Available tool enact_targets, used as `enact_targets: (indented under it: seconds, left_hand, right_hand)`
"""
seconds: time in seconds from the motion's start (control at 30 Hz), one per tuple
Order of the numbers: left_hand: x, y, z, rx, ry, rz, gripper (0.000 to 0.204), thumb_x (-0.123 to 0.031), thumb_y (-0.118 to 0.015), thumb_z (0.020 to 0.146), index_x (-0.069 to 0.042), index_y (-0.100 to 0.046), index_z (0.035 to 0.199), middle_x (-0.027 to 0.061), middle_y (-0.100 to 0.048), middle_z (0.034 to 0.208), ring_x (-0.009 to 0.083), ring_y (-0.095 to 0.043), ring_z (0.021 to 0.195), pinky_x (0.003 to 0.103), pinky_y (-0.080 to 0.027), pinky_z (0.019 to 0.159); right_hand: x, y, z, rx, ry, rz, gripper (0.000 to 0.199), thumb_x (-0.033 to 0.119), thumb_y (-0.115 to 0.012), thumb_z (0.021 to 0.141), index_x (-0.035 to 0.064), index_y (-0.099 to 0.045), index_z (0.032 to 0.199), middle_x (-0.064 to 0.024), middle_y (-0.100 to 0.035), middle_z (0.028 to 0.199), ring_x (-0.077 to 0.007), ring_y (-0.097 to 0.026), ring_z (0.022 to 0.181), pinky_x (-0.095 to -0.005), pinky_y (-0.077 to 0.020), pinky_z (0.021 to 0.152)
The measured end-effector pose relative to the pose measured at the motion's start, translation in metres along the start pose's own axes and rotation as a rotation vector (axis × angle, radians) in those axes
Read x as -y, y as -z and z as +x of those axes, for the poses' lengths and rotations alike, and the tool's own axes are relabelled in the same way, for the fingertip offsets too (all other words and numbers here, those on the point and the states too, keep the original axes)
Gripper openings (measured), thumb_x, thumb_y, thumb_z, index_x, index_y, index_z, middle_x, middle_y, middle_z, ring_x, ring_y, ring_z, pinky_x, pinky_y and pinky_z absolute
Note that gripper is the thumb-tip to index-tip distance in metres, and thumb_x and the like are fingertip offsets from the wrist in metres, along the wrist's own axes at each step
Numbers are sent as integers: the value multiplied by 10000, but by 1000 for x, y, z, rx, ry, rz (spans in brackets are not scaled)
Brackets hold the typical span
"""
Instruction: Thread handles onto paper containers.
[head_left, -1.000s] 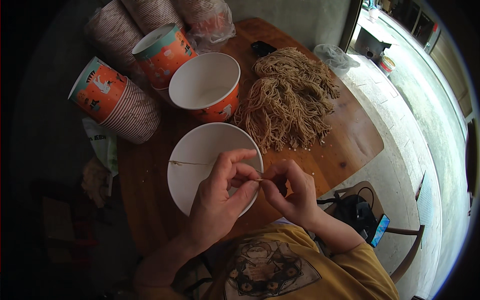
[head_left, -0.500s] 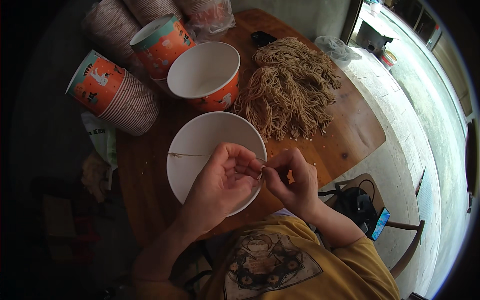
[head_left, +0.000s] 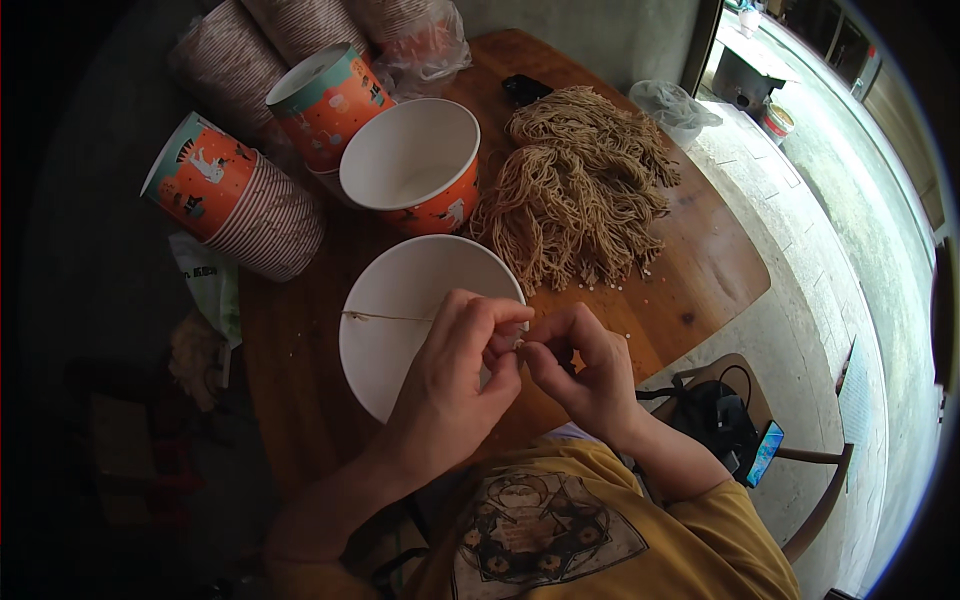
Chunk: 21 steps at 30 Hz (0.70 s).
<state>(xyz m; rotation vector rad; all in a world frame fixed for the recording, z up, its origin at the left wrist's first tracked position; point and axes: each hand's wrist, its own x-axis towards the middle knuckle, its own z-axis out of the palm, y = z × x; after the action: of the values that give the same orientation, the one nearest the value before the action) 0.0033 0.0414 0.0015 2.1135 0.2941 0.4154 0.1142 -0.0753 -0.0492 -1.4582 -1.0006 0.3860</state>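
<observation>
Head view: the bench's (head_left: 705,270) bare wood runs to its edge at centre right, beside the pile of string (head_left: 585,190); paper tubs (head_left: 265,215) crowd the upper left. At centre, a strand (head_left: 385,318) crosses the white bowl (head_left: 410,275) and passes behind the half-curled left hand (head_left: 450,375), its grip hidden. The right hand (head_left: 585,370) pinches a small pale bit (head_left: 519,344).

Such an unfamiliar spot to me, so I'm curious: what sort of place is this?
Perhaps a home or small workshop room, though I can't be sure: a wooden table bears a heap of tan, string-like strands, with nested printed tubs at its left side.
</observation>
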Motion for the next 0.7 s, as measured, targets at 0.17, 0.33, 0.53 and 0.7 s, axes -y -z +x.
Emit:
enact_targets:
  seconds: [0.17, 0.33, 0.53, 0.7]
  left_hand:
    - [0, -3, 3, -66, -157, 250, 264, 109, -579, 785, 8, -512, 1020, 124, -415, 1064, 226, -581, 849, 322, -541, 677]
    - [-5, -1, 2, -90, -246, 408, 239, 116, -592, 776, 20, -506, 976, 138, -407, 1058, 246, -579, 861, 343, -539, 676]
    - [-7, -6, -1, -124, -253, 472, 227, 120, -591, 770, 21, -509, 958, 148, -404, 1051, 269, -569, 877, 372, -519, 702]
    - [-9, -8, -5, -183, -212, 627, 181, 96, -604, 790, -23, -552, 916, 105, -475, 978, 247, -555, 843, 354, -473, 689]
  right_hand:
    - [0, 2, 0, 21, -63, 95, 102, 71, -630, 873, 14, -550, 903, -36, -629, 741, -83, -612, 660, -235, -488, 599]
    - [-1, 3, -2, 19, -42, 89, 100, 71, -629, 874, 14, -552, 905, -33, -627, 738, -73, -601, 652, -230, -483, 597]
    - [-4, 2, -4, 10, -21, 76, 96, 70, -639, 862, 26, -560, 893, -34, -614, 745, -85, -587, 634, -240, -474, 581]
    - [-4, 2, -4, 12, -28, 58, 110, 75, -656, 845, 35, -563, 889, -47, -600, 768, -133, -585, 635, -261, -470, 579]
